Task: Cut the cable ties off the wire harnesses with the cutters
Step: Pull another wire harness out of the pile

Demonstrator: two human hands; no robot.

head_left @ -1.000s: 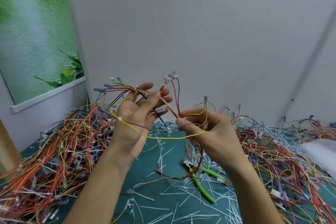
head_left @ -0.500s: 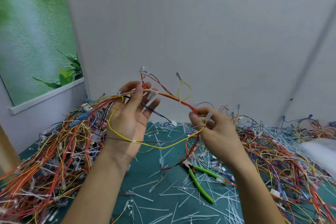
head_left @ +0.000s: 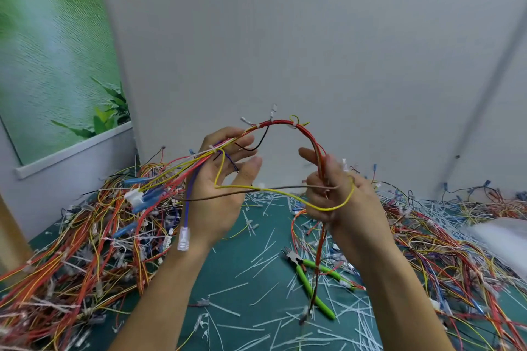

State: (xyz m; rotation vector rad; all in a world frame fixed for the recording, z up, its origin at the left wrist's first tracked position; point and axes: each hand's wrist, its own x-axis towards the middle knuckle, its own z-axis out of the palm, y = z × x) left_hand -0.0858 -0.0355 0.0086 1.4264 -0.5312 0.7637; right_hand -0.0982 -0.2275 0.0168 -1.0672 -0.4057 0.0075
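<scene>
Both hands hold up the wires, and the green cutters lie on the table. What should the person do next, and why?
Probably let go with the right hand and pick up the cutters lying just below it. The harness still wears white cable ties at the top of its arch, and neither hand has a tool. The left hand could keep it raised.

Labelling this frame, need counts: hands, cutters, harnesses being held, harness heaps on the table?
Hands: 2 (left hand, right hand)
Cutters: 1
Held harness: 1
Harness heaps: 2 (left heap, right heap)
Total: 6
Loose tie offcuts are too many to count.
</scene>
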